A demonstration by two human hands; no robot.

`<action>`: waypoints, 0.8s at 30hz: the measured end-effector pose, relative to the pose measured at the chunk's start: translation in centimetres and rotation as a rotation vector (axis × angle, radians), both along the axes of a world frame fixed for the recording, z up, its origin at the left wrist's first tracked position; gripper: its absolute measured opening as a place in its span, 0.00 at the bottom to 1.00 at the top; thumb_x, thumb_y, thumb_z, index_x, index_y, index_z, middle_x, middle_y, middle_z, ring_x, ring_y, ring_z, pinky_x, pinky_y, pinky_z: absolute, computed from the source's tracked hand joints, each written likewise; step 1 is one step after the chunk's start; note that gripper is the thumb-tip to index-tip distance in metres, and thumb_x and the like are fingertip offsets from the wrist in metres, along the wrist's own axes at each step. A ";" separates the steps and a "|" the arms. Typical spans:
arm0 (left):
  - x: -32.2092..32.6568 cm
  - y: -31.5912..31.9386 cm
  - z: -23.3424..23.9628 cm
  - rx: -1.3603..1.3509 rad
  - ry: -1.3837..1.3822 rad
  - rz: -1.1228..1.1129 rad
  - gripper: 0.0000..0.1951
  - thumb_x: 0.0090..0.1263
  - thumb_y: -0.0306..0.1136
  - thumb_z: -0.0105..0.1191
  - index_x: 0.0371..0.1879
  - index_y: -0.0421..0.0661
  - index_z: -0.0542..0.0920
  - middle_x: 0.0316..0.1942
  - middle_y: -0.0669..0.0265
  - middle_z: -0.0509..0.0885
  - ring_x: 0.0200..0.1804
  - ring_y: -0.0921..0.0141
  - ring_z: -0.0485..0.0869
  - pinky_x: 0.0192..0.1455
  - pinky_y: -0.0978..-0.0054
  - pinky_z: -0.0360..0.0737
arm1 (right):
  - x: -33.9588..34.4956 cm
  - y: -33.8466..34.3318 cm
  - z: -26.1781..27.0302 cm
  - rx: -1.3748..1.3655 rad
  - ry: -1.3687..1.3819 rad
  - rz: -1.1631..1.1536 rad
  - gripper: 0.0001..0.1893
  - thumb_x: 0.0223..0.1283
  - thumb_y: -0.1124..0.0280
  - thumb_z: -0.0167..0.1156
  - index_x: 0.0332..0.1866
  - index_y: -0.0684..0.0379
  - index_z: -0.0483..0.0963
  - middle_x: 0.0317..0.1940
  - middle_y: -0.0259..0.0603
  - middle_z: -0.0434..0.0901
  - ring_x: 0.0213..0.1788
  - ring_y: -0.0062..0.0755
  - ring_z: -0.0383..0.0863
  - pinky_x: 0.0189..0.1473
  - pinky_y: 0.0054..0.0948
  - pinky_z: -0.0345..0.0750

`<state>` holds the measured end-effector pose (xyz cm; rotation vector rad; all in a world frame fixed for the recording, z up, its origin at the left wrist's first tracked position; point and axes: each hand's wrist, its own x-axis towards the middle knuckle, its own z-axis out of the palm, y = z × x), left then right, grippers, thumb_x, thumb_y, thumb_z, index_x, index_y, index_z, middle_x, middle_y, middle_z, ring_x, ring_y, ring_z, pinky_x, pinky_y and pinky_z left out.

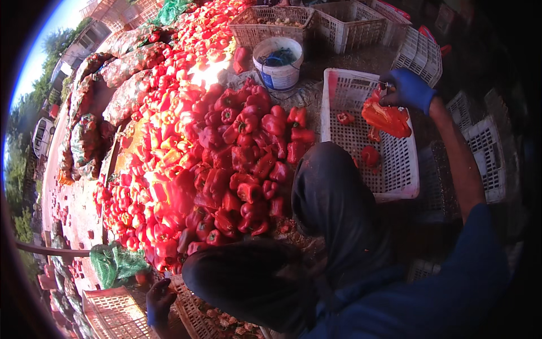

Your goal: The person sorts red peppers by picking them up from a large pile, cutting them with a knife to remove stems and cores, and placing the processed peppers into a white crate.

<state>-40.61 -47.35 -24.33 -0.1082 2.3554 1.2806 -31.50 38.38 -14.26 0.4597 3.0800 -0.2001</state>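
Note:
My right hand (pixel 410 90), in a blue glove, is over a white plastic crate (pixel 371 195). Hanging from its fingers is a red bell pepper (pixel 387 118), cut open so that its paler inside shows. A small metal piece, perhaps part of a knife, pokes out by the fingers. Inside the crate lie a whole-looking red pepper (pixel 370 156) and a smaller red piece (pixel 345 118). My left hand (pixel 161 298), also gloved, is curled beside a crate of pepper cores (pixel 233 324). Shadow hides whether its fingers hold anything.
A large heap of red bell peppers (pixel 250 161) spreads before my knees. Behind it stand a white bucket (pixel 277 78) with blue-green stringy material and several crates (pixel 349 31). Filled mesh sacks (pixel 129 99) line the far left; green netting (pixel 116 262) lies near an orange-white crate (pixel 116 313).

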 end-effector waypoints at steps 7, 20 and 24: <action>-4.8 4.7 -8.6 0.078 0.197 0.134 0.31 0.66 0.22 0.69 0.69 0.36 0.75 0.50 0.59 0.89 0.48 0.71 0.88 0.53 0.73 0.86 | -10.1 -6.3 -6.1 -0.417 0.542 0.111 0.17 0.63 0.62 0.75 0.47 0.64 0.82 0.39 0.44 0.87 0.43 0.28 0.85 0.50 0.33 0.82; -24.4 32.3 -24.7 -0.652 0.315 -0.211 0.38 0.44 0.47 0.81 0.55 0.44 0.80 0.47 0.49 0.89 0.51 0.47 0.89 0.54 0.53 0.86 | -18.5 -11.6 -9.7 -0.694 0.270 0.142 0.13 0.65 0.65 0.72 0.46 0.63 0.81 0.39 0.38 0.85 0.43 0.23 0.81 0.50 0.30 0.80; -23.6 27.8 -27.1 -0.333 0.301 -0.114 0.32 0.47 0.39 0.80 0.51 0.41 0.80 0.42 0.57 0.90 0.43 0.54 0.91 0.46 0.59 0.89 | -20.1 -13.1 -11.6 -0.834 0.243 0.143 0.14 0.65 0.63 0.72 0.44 0.63 0.82 0.38 0.40 0.86 0.41 0.25 0.82 0.49 0.32 0.81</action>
